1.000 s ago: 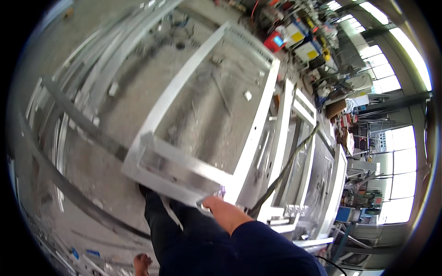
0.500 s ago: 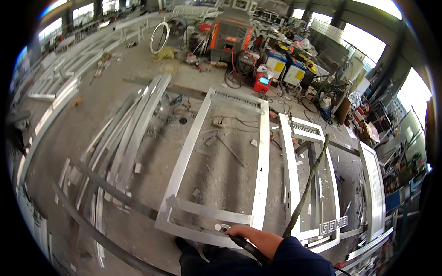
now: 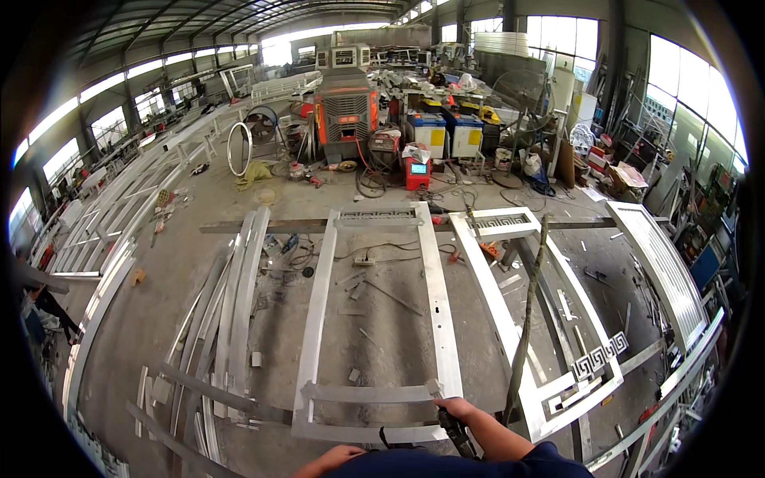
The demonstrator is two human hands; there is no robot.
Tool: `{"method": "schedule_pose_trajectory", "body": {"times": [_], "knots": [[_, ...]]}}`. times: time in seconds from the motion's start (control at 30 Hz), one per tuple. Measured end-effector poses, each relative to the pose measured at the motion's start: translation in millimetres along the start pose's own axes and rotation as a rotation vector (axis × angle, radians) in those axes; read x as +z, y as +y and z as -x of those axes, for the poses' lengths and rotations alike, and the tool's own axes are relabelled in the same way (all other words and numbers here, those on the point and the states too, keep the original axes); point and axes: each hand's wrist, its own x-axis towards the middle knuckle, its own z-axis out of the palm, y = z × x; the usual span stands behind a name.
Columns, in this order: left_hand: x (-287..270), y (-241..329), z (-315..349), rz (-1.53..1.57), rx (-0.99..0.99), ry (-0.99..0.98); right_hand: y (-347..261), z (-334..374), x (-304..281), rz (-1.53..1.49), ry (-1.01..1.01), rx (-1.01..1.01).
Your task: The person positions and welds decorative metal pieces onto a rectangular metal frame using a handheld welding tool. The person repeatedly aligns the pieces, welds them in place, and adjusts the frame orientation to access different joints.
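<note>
My right hand (image 3: 456, 408) is closed around a black hand tool (image 3: 457, 438) with a pale head, its exact kind not clear. The tool's head is at the lower right corner of a silver rectangular metal frame (image 3: 317, 334), by the end of its lower crossbar (image 3: 370, 394). From here I cannot tell whether the two touch. At the lower edge, my left hand (image 3: 339, 454) shows only in part, close to my body and below the frame's bottom bar; its fingers cannot be made out.
To the right lies a second frame (image 3: 488, 307) with a key-pattern panel (image 3: 599, 356); a dark hose (image 3: 530, 311) crosses it. A ribbed panel (image 3: 657, 267) leans farther right. Long metal bars (image 3: 243, 303) lie left. Behind stand a red box (image 3: 417, 173) with a screen and a large machine (image 3: 347, 115).
My view has tilted up, bringing in the roof and far windows. My right hand and the tool appear farther right, by the frame's corner. My left hand has come into view.
</note>
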Motion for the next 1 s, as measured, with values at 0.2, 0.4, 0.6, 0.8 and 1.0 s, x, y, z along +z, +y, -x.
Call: {"method": "schedule_pose_trajectory", "body": {"times": [0.2, 0.4, 0.6, 0.8, 1.0], "knots": [[-17, 34, -37, 0.016, -0.048, -0.496, 28, 80, -17, -0.228, 0.219, -0.145], [8, 75, -53, -0.368, 0.039, -0.791, 33, 179, 3, -0.485, 0.321, -0.344], [14, 148, -15, -0.56, 0.372, -0.35, 74, 222, -6, -0.472, 0.492, -0.499], [28, 98, -27, -0.676, 0.352, -0.381, 92, 259, -27, -0.561, 0.48, -0.483], [135, 123, -84, -0.495, 0.345, -0.37, 135, 257, -78, -0.565, 0.384, -0.481]]}}
